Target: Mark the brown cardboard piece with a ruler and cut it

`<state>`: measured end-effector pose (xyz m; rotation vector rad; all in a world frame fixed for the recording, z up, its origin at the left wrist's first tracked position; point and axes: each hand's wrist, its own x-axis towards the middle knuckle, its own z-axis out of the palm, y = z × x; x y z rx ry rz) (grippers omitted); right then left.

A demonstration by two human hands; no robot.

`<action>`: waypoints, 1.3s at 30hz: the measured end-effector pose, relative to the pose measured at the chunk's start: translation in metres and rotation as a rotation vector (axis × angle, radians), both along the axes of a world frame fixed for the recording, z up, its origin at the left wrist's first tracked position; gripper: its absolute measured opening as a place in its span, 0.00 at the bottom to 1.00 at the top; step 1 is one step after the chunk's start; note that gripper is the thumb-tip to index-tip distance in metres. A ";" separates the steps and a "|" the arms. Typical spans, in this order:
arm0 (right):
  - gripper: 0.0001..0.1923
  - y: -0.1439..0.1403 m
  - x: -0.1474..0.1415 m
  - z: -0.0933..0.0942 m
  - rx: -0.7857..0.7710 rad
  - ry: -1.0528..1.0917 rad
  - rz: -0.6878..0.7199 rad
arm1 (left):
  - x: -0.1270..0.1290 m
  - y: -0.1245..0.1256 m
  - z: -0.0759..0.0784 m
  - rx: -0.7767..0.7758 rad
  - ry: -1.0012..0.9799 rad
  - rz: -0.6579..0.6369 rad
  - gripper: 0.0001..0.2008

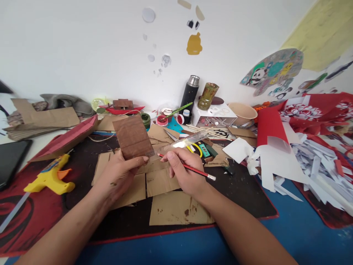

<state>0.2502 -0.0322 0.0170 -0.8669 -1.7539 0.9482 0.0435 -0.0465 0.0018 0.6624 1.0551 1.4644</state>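
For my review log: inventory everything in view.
board: 1, brown, centre
ruler: 1, clear, centre
pencil: 1, red, centre
scissors: 1, yellow handles, centre
cardboard pieces: several, tan, centre
glue gun: 1, yellow, left
device: 1, black, left
boat models: 2, red, left
pots: several, red and green, back
flask: 1, black, back
box: 1, white, back
vase: 1, green, on box
sticks: several, pale, back
bowl: 1, beige, right
paper roll: 1, red, right
paper scraps: many, white, right
wall stickers: many, mixed, above
mats: 2, dark, foreground
table: 1, blue, foreground
left hand: 1, bare, holding board
right hand: 1, bare, holding pencil
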 end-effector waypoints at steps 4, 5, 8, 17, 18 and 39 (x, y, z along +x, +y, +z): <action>0.25 0.000 0.000 0.000 0.000 0.020 0.017 | 0.000 0.000 0.001 -0.006 -0.012 0.012 0.21; 0.25 0.000 0.000 0.000 -0.003 0.029 0.019 | 0.000 -0.001 0.002 -0.008 -0.013 0.013 0.21; 0.25 0.000 0.000 -0.001 -0.019 0.045 0.027 | 0.000 -0.001 0.003 -0.019 -0.011 0.018 0.20; 0.23 0.000 0.001 0.001 0.001 0.044 0.031 | 0.001 -0.002 0.006 -0.020 0.002 0.028 0.22; 0.23 0.000 0.001 0.001 0.003 0.044 0.035 | 0.002 -0.002 0.006 -0.018 0.009 0.026 0.23; 0.22 0.003 -0.001 -0.002 0.019 -0.009 0.077 | 0.003 -0.004 0.002 -0.019 0.094 -0.023 0.23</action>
